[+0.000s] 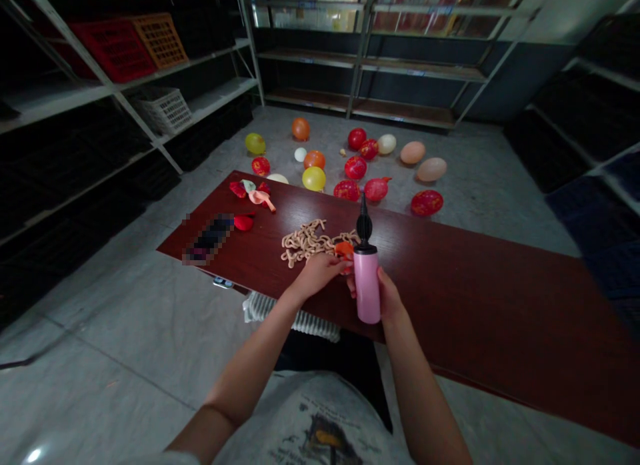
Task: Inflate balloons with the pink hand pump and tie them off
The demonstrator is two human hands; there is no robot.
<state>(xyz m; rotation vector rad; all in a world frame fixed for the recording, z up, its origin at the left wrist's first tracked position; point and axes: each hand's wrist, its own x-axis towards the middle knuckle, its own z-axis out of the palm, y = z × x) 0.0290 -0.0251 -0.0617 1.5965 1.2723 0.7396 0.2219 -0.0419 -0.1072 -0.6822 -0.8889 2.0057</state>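
In my right hand [389, 297] is a pink hand balloon pump [368, 288] with a black ribbed nozzle, held upright over the front part of the table. My left hand [321, 274] is closed at the pump's left side, its fingertips pinching a small orange balloon [343, 249]. The fingertips are partly hidden, and the balloon looks limp. Just beyond my left hand lies a loose heap of tan, rope-like links [306, 241]. Several uninflated balloons [259, 197] in red, pale green and peach rest at the table's far left, with a red balloon [243, 223] nearer.
The dark red table [475, 298] stretches off to the right. A blurred-out dark object [209, 239] lies at its left end. Inflated balloons [355, 167] are scattered on the floor beyond. Metal shelves [410, 68] stand behind, with crates [117, 48] on the left-hand shelving.
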